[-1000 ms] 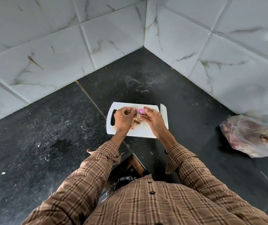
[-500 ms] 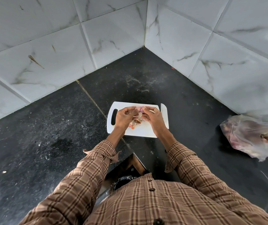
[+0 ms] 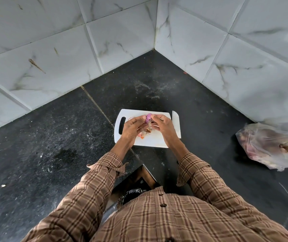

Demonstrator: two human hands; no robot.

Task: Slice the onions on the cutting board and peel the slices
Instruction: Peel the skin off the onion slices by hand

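Single head-worn wide-angle view, looking steeply down and forward over the wearer's chest onto a dark countertop (image 3: 52, 137), toward the tiled wall corner (image 3: 154, 48). Cutting board (image 3: 150, 142) sits mid-frame at arm's reach.

Both hands, left hand (image 3: 132, 127) and right hand (image 3: 164, 127), pinched a purple onion piece (image 3: 148, 118) above the cutting board (image 3: 154, 142); knife (image 3: 176, 123) at the board's right edge.

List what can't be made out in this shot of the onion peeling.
- Head view: the onion piece is mostly covered by the left hand and right hand; how much skin remains is unclear.
- The knife handle is hidden behind the right hand.
- The plastic bag is cut off by the right edge; its contents are blurred.
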